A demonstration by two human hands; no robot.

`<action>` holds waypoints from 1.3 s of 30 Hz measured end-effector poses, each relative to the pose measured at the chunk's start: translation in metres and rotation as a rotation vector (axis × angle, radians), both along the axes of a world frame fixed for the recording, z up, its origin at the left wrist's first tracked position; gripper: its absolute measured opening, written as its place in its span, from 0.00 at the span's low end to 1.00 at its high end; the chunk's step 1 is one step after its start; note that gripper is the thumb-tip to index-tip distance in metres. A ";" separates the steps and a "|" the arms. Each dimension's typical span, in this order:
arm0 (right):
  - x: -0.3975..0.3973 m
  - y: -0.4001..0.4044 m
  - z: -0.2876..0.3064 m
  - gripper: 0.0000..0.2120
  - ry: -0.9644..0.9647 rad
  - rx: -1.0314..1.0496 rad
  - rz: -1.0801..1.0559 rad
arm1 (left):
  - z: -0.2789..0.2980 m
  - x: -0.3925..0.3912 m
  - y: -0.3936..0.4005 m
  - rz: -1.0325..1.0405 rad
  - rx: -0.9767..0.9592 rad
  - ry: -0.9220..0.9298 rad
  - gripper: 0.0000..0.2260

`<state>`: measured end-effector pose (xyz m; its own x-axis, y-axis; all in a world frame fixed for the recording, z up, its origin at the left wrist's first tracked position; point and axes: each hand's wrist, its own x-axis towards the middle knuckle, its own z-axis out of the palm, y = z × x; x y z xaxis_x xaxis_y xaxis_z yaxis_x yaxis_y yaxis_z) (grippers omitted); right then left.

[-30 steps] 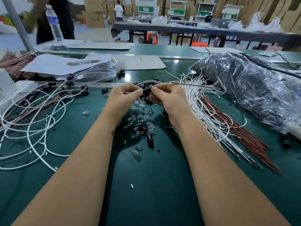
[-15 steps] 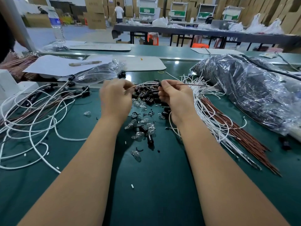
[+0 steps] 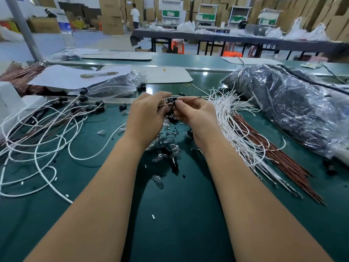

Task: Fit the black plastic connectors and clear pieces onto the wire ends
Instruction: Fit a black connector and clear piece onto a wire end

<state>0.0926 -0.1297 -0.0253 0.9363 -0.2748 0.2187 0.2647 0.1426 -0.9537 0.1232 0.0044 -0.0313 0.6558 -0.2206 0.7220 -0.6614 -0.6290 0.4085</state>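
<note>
My left hand and my right hand meet above the middle of the green table. Between their fingertips runs a thin brown wire with a small black connector on it. The right thumb and fingers pinch the connector; the left fingers pinch the wire's left end. Beneath the hands lies a heap of loose black connectors and clear pieces. To the right lies a bundle of bare white wires and brown wires.
Finished white and brown wires with black ends sprawl over the left of the table. A clear bag of black parts lies behind them, by white sheets with a pen. A large plastic-wrapped dark bundle fills the right.
Both hands have lifted a little and drawn closer together, the left shifting right. The wire between them is now held shorter, with the black connector at the right fingertips.
</note>
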 end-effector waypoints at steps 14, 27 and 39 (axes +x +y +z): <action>0.001 0.000 -0.001 0.02 -0.020 -0.030 -0.021 | -0.004 0.003 0.003 -0.054 -0.073 -0.021 0.05; 0.004 -0.008 -0.002 0.08 -0.034 -0.132 -0.152 | -0.005 0.001 0.005 -0.076 -0.094 0.083 0.05; 0.000 -0.009 0.003 0.11 -0.018 0.015 -0.006 | -0.005 0.001 0.005 -0.132 -0.154 0.182 0.05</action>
